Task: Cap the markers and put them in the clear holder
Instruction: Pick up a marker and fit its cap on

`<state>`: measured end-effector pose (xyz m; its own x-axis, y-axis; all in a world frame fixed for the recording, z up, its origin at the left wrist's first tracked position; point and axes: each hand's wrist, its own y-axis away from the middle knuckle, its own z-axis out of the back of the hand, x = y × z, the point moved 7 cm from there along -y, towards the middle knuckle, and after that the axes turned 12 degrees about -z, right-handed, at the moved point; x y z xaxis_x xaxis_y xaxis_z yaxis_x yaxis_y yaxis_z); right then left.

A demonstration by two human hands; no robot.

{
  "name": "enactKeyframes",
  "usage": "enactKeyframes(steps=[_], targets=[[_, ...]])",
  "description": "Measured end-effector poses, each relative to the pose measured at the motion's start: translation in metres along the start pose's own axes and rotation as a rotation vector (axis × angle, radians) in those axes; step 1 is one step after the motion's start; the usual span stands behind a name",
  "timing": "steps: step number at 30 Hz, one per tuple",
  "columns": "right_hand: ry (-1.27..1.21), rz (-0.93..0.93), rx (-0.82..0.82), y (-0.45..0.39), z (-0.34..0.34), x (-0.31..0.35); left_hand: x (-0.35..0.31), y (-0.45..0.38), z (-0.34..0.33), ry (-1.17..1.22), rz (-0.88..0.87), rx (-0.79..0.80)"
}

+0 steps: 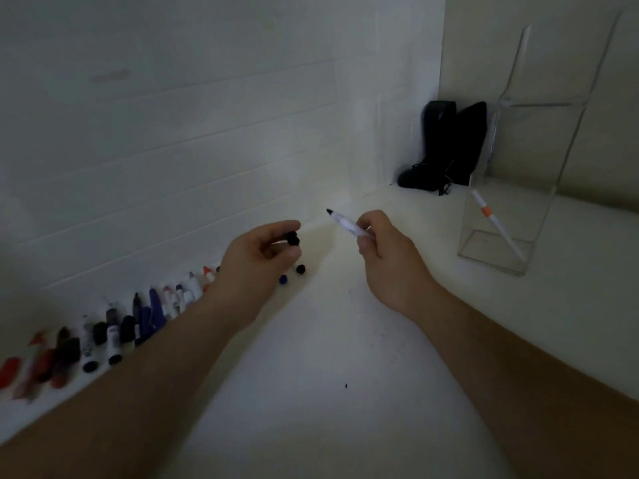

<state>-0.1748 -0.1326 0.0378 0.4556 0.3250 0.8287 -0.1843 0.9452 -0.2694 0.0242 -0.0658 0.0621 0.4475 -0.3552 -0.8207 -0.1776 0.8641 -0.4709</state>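
Note:
My right hand (383,252) pinches an uncapped black-tipped marker (345,223), its tip pointing up and left. A short way to the left, my left hand (259,252) pinches a black cap (294,239) between thumb and fingers. The cap and the marker tip are apart. The clear holder (498,219) stands at the right with one orange-banded white marker (491,226) leaning inside it. Several uncapped markers (114,326) and loose caps lie in a row along the wall at the left. A black cap (300,269) and a blue cap (283,279) sit on the white surface below my left hand.
A black object (446,146) leans in the back corner against the wall, just left of the holder. The white wall runs close behind the marker row. The white surface (328,357) stretches between my forearms.

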Motion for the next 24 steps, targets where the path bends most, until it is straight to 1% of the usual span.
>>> enactKeyframes(steps=[2, 4, 7, 11, 15, 20, 22, 24], targets=[[0.055, 0.026, 0.035, 0.004, -0.007, 0.005, 0.009, 0.011, 0.008, 0.027, 0.019, -0.081], [0.07, 0.083, 0.062, 0.008, -0.011, 0.014, 0.014, 0.015, 0.016, -0.009, 0.021, -0.158], [0.153, 0.191, 0.049, 0.012, -0.012, 0.027, 0.013, 0.018, 0.024, -0.071, -0.012, -0.206], [0.311, 0.292, 0.007, 0.014, -0.015, 0.033, 0.009, 0.019, 0.027, -0.206, -0.066, -0.173], [0.367, 0.347, 0.004, 0.014, -0.019, 0.031, 0.005, 0.016, 0.023, -0.355, -0.159, -0.087], [0.438, 0.351, 0.003, 0.012, -0.027, 0.025, -0.002, 0.016, 0.014, -0.47, -0.274, -0.031], [0.463, 0.37, -0.008, 0.013, -0.028, 0.025, -0.003, 0.016, 0.008, -0.498, -0.339, 0.019], [0.503, 0.384, -0.021, 0.015, -0.029, 0.026, -0.002, 0.017, 0.0, -0.555, -0.38, 0.105]])
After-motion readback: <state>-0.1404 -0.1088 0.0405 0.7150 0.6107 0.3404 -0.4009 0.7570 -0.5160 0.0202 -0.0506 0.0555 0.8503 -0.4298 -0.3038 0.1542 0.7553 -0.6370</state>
